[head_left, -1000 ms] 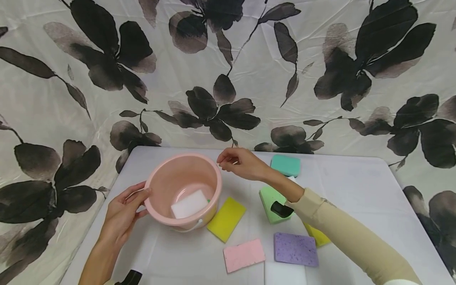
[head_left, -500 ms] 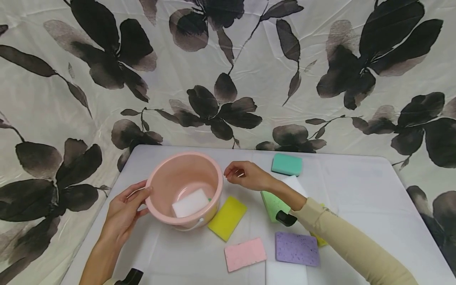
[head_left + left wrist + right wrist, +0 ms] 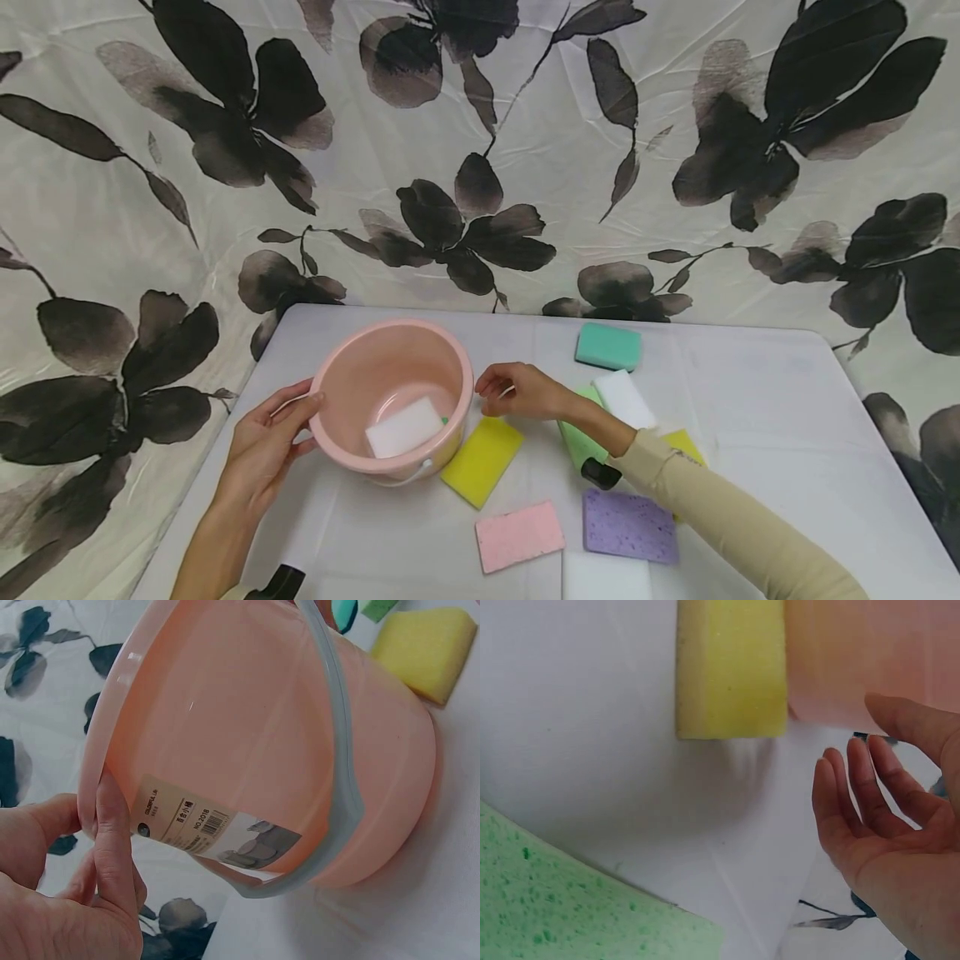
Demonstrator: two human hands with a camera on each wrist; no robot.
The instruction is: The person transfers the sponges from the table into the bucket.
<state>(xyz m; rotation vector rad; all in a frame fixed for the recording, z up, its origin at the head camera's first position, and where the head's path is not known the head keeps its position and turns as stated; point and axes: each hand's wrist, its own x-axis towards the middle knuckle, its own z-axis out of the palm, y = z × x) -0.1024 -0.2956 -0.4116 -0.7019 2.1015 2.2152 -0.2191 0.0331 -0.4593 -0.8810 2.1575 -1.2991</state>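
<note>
A pink bucket [image 3: 337, 450] stands at the table's left with a white sponge [image 3: 405, 428] and a bit of green inside. My left hand [image 3: 262, 442] grips its rim, thumb and fingers on either side; in the left wrist view a paper label [image 3: 217, 825] and grey handle [image 3: 341, 750] show on the bucket. My right hand [image 3: 525, 392] hovers right of the bucket, fingers loosely bent and holding nothing, just above a yellow sponge [image 3: 482, 461]. In the right wrist view this yellow sponge [image 3: 735, 671] lies against the bucket's base.
Right of centre lie a teal sponge [image 3: 608, 347], a white sponge [image 3: 624, 398], a light green sponge [image 3: 579, 442] partly under the right forearm, a purple sponge [image 3: 628, 527], a pink sponge [image 3: 519, 537], another white one and a second yellow one. A floral cloth [image 3: 420, 125] hangs behind.
My right hand has come away from the bucket's far right rim, moving toward me and slightly right, down near the yellow sponge. The left hand keeps its grip on the bucket.
</note>
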